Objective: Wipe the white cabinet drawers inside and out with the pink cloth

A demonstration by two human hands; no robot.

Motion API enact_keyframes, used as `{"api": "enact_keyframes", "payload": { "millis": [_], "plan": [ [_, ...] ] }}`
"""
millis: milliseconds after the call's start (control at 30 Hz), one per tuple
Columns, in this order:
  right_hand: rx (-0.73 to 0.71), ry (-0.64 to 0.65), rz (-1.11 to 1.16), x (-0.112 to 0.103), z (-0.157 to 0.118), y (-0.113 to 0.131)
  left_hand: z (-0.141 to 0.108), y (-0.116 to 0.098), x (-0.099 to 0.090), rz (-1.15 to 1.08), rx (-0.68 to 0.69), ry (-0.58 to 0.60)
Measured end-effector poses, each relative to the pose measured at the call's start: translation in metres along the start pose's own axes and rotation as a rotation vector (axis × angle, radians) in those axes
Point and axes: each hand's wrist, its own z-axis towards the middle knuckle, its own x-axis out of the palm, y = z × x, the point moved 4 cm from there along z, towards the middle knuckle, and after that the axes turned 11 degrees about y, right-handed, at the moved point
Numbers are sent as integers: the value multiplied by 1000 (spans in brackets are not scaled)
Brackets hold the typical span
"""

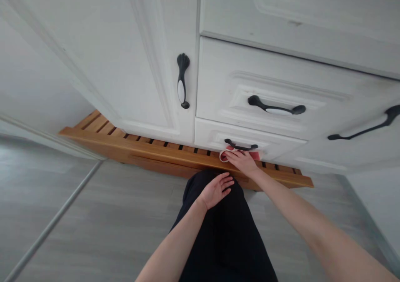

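My right hand (243,162) is on a red cloth with a white edge (255,155), pressing it against the front of the lowest white drawer (208,133). The cloth sits just below that drawer's dark handle (240,146), and part of it is covered by my fingers. Over my knee, in dark trousers (218,240), lies my left hand (215,191). It is open and holds nothing, its fingers loosely apart.
A slatted wooden bench (162,153) runs along the foot of the cabinets. Higher up are a middle drawer's handle (276,107), a left door's handle (182,82) and a right door's handle (364,128). A metal strip (56,219) crosses the grey floor (118,219).
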Motion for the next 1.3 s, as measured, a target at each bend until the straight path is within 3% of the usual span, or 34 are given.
{"api": "enact_keyframes", "payload": {
  "millis": [233,367,567,633,700,733,800,967,1033,1133,1200,1300],
  "plan": [
    [120,79,109,13,-81,-52,2,5,1,48,-18,-5],
    [347,83,213,16,-122,-68,4,4,2,77,-37,-27],
    [674,6,402,14,-225,-50,4,5,1,115,-51,-64],
    [797,-25,397,6,-257,-43,3,6,1,127,-61,-70],
    [953,-88,288,-12,-269,-37,2,7,2,139,-68,-74],
    [1004,-131,232,-25,-264,-33,2,7,2,145,-69,-77],
    [946,-259,191,-54,-227,-22,3,8,3,154,-69,-86],
    [642,-605,126,-117,-59,11,7,15,2,159,-49,-95],
    [394,-617,152,-128,11,24,7,17,-1,157,-36,-96],
    [21,-458,167,-128,92,38,6,18,-4,160,-27,-99],
    [-26,-379,164,-125,120,32,6,16,-4,169,-30,-94],
    [-110,-302,118,-117,117,14,5,13,-1,183,-48,-83]
  ]
}}
